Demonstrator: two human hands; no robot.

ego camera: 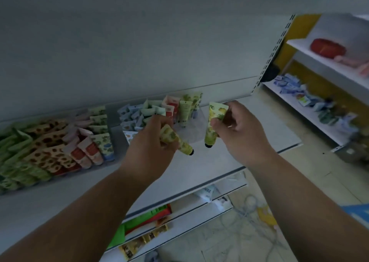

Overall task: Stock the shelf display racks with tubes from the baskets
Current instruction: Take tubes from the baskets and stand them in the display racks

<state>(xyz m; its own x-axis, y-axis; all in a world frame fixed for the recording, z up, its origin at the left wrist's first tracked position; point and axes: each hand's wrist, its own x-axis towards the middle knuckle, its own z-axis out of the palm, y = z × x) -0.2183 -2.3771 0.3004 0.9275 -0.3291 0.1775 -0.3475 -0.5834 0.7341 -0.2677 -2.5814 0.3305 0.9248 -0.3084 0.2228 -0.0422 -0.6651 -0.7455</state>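
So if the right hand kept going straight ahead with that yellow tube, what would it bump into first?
Probably the upright tubes at the right end of the display rack; the right hand holding its yellow tube sits just right of them, so it might pass and meet the back panel. Depth is unclear.

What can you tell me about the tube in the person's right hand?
The tube in the right hand is yellow-green with a printed fruit or leaf pattern and looks like soft plastic. Its flat crimped end points up and its small black cap hangs down. The right hand grips its upper half, above the white shelf, touching nothing else.
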